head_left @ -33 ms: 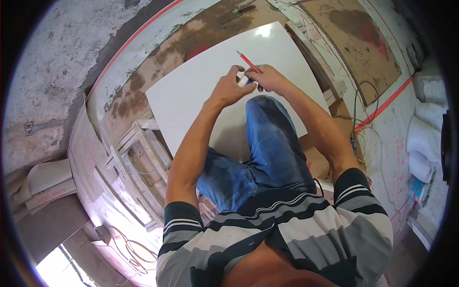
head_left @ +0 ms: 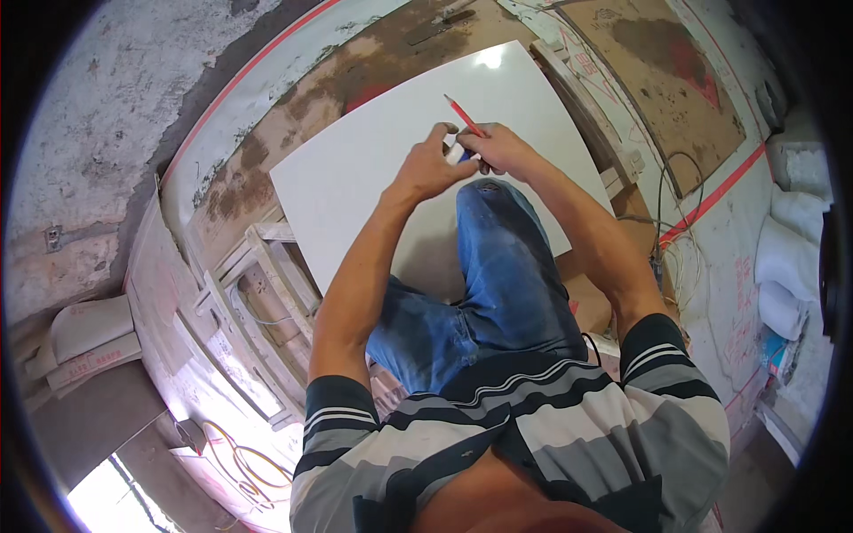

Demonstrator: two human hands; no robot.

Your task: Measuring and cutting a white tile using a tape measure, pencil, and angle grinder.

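Observation:
A large glossy white tile (head_left: 355, 186) lies in front of me, and both my hands are close together above it. Held in my right hand (head_left: 499, 149) is a red pencil (head_left: 464, 116), its tip pointing up and to the left. My left hand (head_left: 428, 163) curls its thumb and fingers around a small white and blue object (head_left: 457, 153) between the two hands. The fingers partly cover that object, so its kind does not show. My right fingertips are beside it; whether they grip it too I cannot tell. My jeans-clad knee (head_left: 487, 200) rises over the tile's near side.
At the left stands a dusty wooden frame (head_left: 258, 293). A stained brown board (head_left: 662, 80) lies at the far right, with a dark looped cable (head_left: 680, 182) near it. White wrapped bundles (head_left: 791, 258) sit at the right edge. A yellow hose (head_left: 235, 457) lies coiled at lower left.
The pencil has shifted slightly to the right with my right hand. My left hand has moved a little the same way, and its hold looks the same.

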